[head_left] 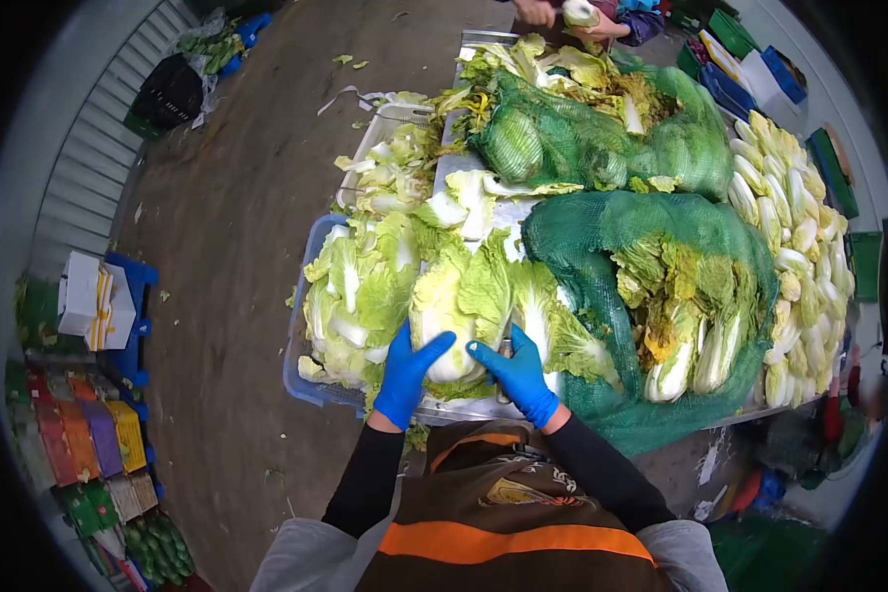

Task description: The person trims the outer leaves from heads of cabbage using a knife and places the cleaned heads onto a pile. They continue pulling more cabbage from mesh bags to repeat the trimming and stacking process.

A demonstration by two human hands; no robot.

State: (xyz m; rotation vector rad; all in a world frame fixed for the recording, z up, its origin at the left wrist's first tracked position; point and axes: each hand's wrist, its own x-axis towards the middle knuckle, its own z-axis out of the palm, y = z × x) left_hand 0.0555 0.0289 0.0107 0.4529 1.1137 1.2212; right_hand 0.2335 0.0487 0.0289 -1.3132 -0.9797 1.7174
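A pale green napa cabbage [442,308] lies at the table's near edge, its white base toward me. My left hand [407,373], in a blue glove, grips the cabbage's left side, thumb across the base. From the right, my right hand [519,375], gloved too, presses its thumb against the base. Its fingers are closed round a small knife [505,348], of which only part of the handle shows; the blade is hidden. Loose cabbage leaves [538,306] lie just beyond the right hand. Left of the cabbage, a blue-rimmed crate [311,388] is heaped with leaves.
Green mesh sacks [582,222] of cabbages cover the table's middle and far side. Trimmed cabbages [794,247] are piled at right. A white crate [357,163] of leaves stands beyond the blue one. Across the table, a co-worker's hands [602,28] hold a cabbage.
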